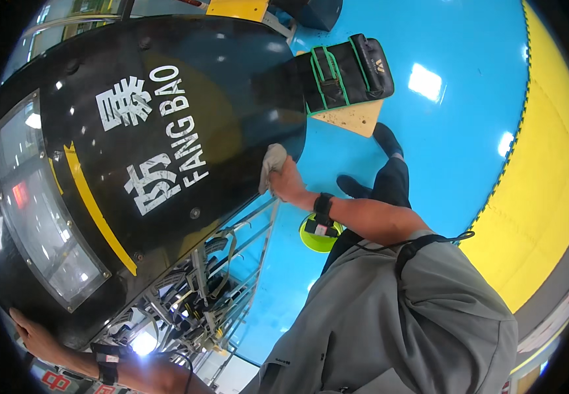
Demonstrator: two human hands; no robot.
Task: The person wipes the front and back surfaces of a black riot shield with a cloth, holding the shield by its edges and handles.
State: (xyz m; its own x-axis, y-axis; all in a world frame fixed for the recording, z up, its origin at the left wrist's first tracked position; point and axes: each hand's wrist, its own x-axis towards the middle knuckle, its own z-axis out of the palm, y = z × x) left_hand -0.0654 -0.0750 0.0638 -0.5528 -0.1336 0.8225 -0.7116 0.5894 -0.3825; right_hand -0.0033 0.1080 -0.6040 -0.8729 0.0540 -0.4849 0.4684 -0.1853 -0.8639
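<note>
A large black curved riot shield (235,123) with a clear viewing window (43,197), yellow stripes and white writing fills the left half of the view. My right hand (287,182) presses a bunched light grey cloth (273,160) against the shield's edge near its narrower end. At the lower left, my left hand (33,332) grips the shield's edge by the window end; some of its fingers are hidden. Each wrist has a black strap.
A black strike pad with green trim (348,74) lies on a wooden board (358,118) beyond the shield. A yellow-green bucket (311,241) stands by my legs on the blue floor. A metal rack (215,276) of black gear is beneath the shield. Yellow mats (535,197) are at right.
</note>
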